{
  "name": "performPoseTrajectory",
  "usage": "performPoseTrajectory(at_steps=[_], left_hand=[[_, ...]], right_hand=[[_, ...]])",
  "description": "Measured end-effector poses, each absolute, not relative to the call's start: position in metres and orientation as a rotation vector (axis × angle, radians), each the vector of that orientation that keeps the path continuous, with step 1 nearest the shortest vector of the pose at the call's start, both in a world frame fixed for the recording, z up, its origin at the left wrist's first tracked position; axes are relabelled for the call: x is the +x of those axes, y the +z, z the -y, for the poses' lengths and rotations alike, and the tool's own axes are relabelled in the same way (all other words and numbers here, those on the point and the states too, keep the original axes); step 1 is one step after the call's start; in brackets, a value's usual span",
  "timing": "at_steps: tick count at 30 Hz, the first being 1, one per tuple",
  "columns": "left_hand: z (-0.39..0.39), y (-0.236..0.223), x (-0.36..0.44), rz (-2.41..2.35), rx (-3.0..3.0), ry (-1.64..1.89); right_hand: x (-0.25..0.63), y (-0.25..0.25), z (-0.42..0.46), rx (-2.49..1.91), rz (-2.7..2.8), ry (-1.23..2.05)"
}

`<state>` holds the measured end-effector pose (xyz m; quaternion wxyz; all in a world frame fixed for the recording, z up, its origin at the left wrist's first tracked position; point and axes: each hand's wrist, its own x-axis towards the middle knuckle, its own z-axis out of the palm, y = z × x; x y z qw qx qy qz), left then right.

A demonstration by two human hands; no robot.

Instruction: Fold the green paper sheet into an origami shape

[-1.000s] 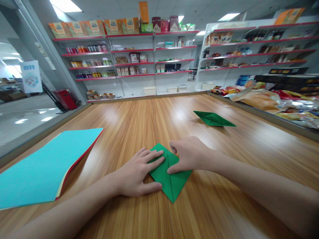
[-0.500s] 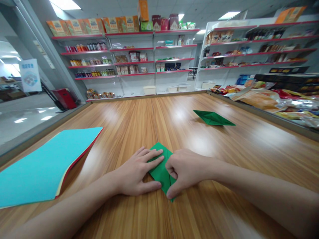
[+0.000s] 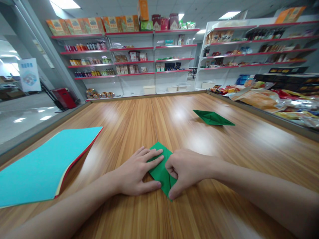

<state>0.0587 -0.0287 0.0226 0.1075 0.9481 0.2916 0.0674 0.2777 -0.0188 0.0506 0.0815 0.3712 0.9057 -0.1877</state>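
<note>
A folded piece of green paper lies on the wooden table between my hands, its corners pointing away from and towards me. My left hand rests flat on its left side, fingers spread and thumb near the lower left edge. On the right side is my right hand, with its fingers curled in and its thumb tip at the lower right edge, close to the near corner. Crease lines show on the paper. The curled fingers hide part of its right side.
A folded green paper boat sits farther back on the right. A stack of coloured paper, blue on top, lies at the left. A raised rim edges the table. Beyond it are stocked shelves and packaged goods.
My right thumb has shifted very slightly right along the paper's lower edge. My left hand and the paper have stayed in place.
</note>
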Motion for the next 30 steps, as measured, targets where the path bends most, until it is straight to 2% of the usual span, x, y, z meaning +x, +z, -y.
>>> performPoseTrajectory(at_steps=[30], left_hand=[[0.0292, 0.0254, 0.0618, -0.876, 2.8, 0.175]], right_hand=[[0.2756, 0.0504, 0.0151, 1.114, -2.642, -0.592]])
